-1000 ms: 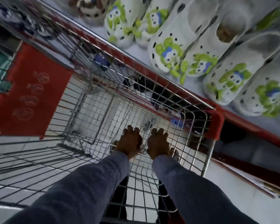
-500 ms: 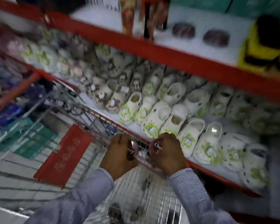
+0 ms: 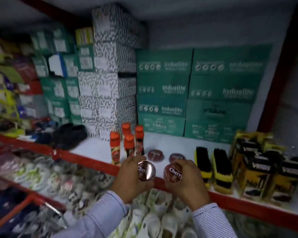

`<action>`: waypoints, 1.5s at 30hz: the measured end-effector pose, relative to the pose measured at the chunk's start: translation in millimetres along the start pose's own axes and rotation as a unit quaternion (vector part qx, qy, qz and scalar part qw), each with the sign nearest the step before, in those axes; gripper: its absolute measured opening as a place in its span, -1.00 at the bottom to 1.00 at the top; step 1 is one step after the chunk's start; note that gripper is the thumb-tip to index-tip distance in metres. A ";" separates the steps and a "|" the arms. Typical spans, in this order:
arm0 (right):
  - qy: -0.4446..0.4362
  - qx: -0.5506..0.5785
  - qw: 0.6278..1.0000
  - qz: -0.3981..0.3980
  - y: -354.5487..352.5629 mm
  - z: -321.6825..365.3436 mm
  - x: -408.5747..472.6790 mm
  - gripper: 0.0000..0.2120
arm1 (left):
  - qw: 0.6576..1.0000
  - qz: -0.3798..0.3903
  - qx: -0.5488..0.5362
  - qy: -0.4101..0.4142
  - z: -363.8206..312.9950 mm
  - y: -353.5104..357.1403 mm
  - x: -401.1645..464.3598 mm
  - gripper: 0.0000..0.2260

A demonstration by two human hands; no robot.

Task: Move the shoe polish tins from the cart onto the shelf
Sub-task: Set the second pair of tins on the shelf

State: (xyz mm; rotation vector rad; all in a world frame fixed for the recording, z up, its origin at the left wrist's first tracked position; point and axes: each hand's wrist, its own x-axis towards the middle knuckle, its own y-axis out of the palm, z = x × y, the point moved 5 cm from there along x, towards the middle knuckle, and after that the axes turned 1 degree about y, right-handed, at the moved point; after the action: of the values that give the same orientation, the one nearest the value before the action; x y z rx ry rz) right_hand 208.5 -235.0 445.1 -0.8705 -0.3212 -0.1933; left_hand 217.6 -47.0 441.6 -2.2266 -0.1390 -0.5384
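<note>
Since the earlier frame my hands have risen from the cart to the upper shelf's [image 3: 96, 148] front edge. My left hand [image 3: 129, 179] grips one shoe polish tin [image 3: 146, 170]; my right hand [image 3: 186, 182] grips another tin [image 3: 172, 172]. Two tins [image 3: 155, 155] already lie on the shelf behind, between orange-capped bottles [image 3: 128, 143] and brushes [image 3: 212, 167].

The tin in the left hand [image 3: 146, 171] had a glossy metal lid that caught a bright glare; the tin in the right hand [image 3: 173, 173] shone less. The shelf [image 3: 177, 145] looked matt white with a red painted edge. The brushes [image 3: 212, 167] carried coarse black bristles. The green boxes [image 3: 163, 86] looked like matt cardboard.
</note>
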 end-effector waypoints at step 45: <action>0.076 -0.062 0.992 0.075 58.7 -50.9 123.5 -0.78 | 0.992 0.126 0.001 0.021 23.5 83.2 128.2 -0.80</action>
State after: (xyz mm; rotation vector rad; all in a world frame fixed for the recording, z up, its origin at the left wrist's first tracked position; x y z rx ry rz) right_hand 351.3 -241.9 416.0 -0.9926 -0.1017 -0.1394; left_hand 363.9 -94.0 424.0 -2.1877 0.1629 -0.4448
